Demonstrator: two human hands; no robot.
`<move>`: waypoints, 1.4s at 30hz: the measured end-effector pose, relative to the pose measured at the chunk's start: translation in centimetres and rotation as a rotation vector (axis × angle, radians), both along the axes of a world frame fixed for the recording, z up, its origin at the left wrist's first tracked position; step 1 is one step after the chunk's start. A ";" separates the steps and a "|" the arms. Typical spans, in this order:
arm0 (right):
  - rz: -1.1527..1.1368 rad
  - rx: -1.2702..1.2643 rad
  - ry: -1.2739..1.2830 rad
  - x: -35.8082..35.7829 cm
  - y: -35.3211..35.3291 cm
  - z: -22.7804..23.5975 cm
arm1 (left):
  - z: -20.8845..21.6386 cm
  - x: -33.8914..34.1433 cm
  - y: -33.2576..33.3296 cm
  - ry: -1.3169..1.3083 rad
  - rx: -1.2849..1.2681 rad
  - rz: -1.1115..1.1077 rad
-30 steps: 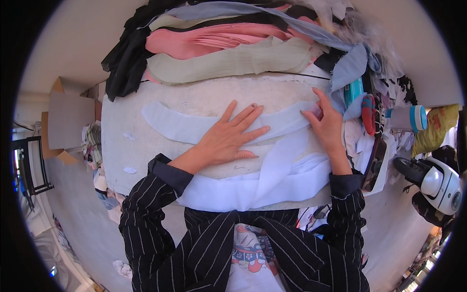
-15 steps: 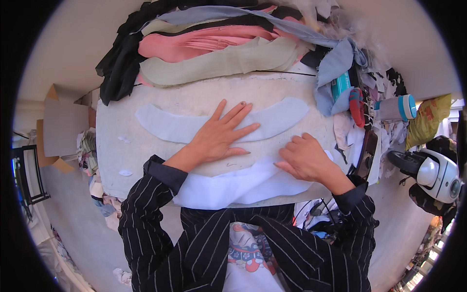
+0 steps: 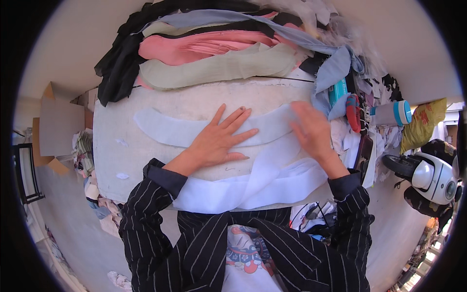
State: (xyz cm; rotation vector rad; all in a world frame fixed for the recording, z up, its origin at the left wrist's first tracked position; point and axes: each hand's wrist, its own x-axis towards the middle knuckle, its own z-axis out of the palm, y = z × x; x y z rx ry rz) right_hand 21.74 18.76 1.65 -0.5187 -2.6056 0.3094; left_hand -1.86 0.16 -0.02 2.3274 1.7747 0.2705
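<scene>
A curved pale-blue fabric piece (image 3: 168, 127) lies across the worktable. My left hand (image 3: 219, 138) presses flat on its middle, fingers spread. Over the piece's right end is my right hand (image 3: 311, 131), smeared by motion, its fingers bent around the upper end of a white fabric strip (image 3: 272, 165). From there the strip slants down toward the table's near edge. More white strips (image 3: 209, 193) lie there in a loose, overlapping pile. The exact grip of the right fingertips is blurred.
Stacked cut pieces in sage green (image 3: 209, 68), pink (image 3: 194, 48) and black (image 3: 119, 73) line the far edge of the worktable (image 3: 109, 155). Scraps, a red-and-blue roll (image 3: 353, 113) and a cup (image 3: 391, 113) crowd the right side. A cardboard box (image 3: 65, 126) stands left.
My right hand has moved up from the near pile to the blue piece's right end, drawing a white strip's end along. My left hand stays on the blue piece.
</scene>
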 end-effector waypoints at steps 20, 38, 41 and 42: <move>-0.160 -0.321 -0.097 1.3 1.9 1.1 | -0.2 1.4 1.7 -0.011 -0.002 -0.012; -0.261 -0.503 -0.176 0.6 4.9 0.0 | -0.3 1.5 1.6 -0.014 0.017 -0.006; -0.247 -0.519 -0.197 0.6 5.5 -0.2 | -0.2 1.5 1.7 0.003 0.018 -0.009; -0.240 -0.534 -0.198 0.6 5.6 -0.3 | -0.2 1.5 1.7 0.001 0.018 -0.009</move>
